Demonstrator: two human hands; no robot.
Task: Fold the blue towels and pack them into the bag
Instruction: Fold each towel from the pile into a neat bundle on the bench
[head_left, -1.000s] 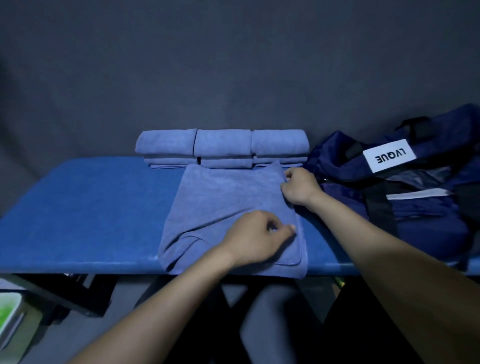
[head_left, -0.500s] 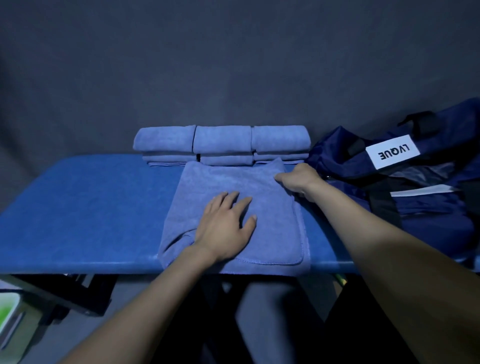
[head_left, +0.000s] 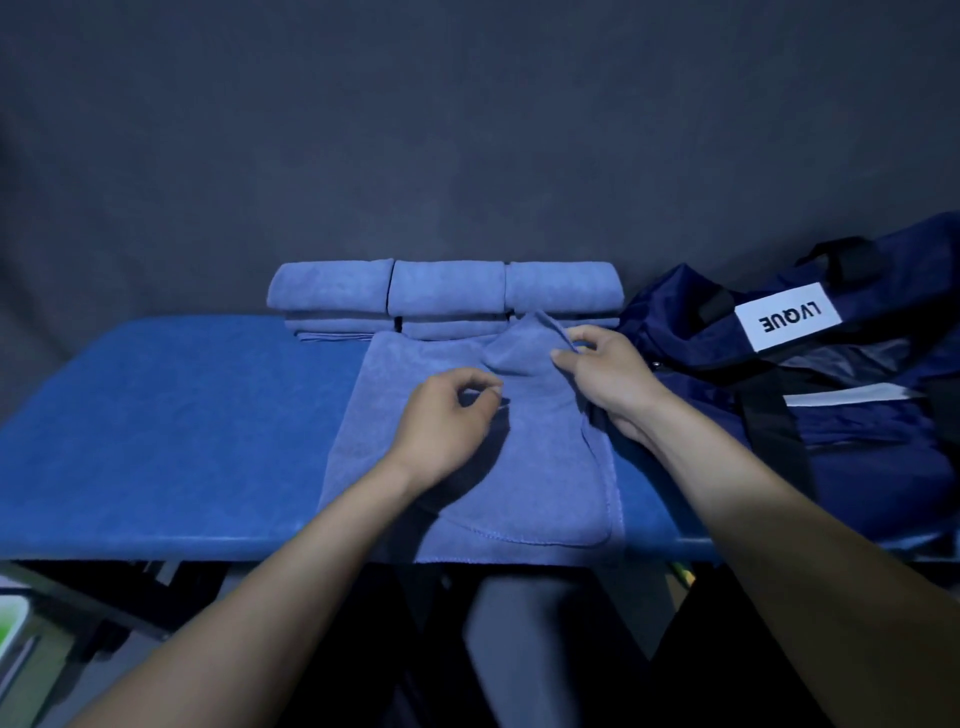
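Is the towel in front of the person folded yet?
Partly folded: the towel lies doubled, layered edges showing; the right hand lifts its far corner.

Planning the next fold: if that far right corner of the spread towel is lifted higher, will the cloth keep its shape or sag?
Probably sag: the spread towel already peaks into a soft tent where the right hand pinches its corner. Likely light, since a pinch raises it. It may drag on the table, so the left hand should pin it.

- One half-folded blue towel (head_left: 431, 467) lying flat on the table.
- Three stacks of folded blue towels (head_left: 445, 296) in a row behind it.
- One navy bag (head_left: 810, 395).
- One blue table (head_left: 171, 431).
- Two hands: left hand (head_left: 441, 421), right hand (head_left: 608, 374).
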